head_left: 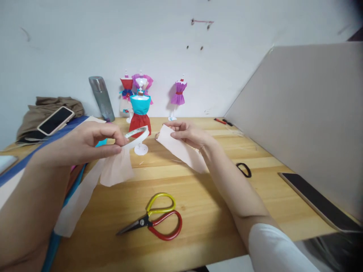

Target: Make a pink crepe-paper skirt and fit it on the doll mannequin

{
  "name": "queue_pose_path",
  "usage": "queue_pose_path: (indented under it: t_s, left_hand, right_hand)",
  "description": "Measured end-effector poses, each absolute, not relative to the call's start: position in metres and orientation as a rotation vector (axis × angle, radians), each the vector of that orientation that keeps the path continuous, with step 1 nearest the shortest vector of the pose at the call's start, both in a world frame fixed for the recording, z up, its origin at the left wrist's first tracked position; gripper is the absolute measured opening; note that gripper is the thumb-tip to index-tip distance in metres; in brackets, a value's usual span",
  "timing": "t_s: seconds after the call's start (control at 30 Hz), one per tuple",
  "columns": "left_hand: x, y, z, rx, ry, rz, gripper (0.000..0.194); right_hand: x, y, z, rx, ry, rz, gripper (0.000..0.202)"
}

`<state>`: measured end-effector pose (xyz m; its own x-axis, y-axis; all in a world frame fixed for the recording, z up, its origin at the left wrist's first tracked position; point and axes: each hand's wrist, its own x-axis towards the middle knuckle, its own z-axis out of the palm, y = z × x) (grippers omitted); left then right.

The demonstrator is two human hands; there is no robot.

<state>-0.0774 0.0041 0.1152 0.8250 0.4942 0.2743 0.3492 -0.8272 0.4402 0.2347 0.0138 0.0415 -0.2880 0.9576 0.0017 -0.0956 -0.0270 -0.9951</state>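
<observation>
My left hand (99, 141) pinches a narrow roll of white tape (141, 135) between thumb and fingers. Pale pink pleated fabric (117, 170) hangs just under these fingers; whether they grip it too is hard to tell. In my right hand (187, 133) a pale pink fabric strip (181, 149) is held by the thumb and fingers, slanting down to the right. Between and behind the hands stands a small mannequin in a turquoise top (141, 105) and red skirt. Scissors (150, 221) with yellow and red handles lie on the table below the hands.
Several dressed mini mannequins, one in purple (179, 92), stand by the wall near a tilted grey bottle (102, 99). A phone (56, 121) rests on brown cloth (53, 102) at left. On the right are a black band (244, 170), a dark slab (317, 202) and a panel (312, 105).
</observation>
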Motion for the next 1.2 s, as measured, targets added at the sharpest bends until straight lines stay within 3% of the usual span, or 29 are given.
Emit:
queue_pose_path:
  t_s: [0.2, 0.6, 0.77, 0.97, 1.2]
  left_hand:
    - [-0.069, 0.009, 0.100, 2.679, 0.709, 0.478, 0.019]
    - [-0.047, -0.009, 0.087, 2.848, 0.757, 0.660, 0.019]
    - [-0.044, -0.012, 0.087, 2.864, 0.832, 0.631, 0.019]
    - [-0.044, -0.014, 0.085, 2.878, 0.887, 0.702, 0.020]
    - [-0.043, -0.016, 0.080, 2.976, 0.993, 0.731, 0.020]
  right_hand:
    - [0.233, -0.009, 0.062, -1.008, -1.464, 1.393, 0.023]
    - [0.215, -0.040, 0.079, -0.964, -1.457, 1.267, 0.025]
    - [0.211, -0.044, 0.077, -1.005, -1.491, 1.206, 0.036]
    - [0.207, -0.046, 0.078, -1.119, -1.515, 1.020, 0.013]
    - [0.203, -0.050, 0.081, -1.135, -1.553, 0.896, 0.010]
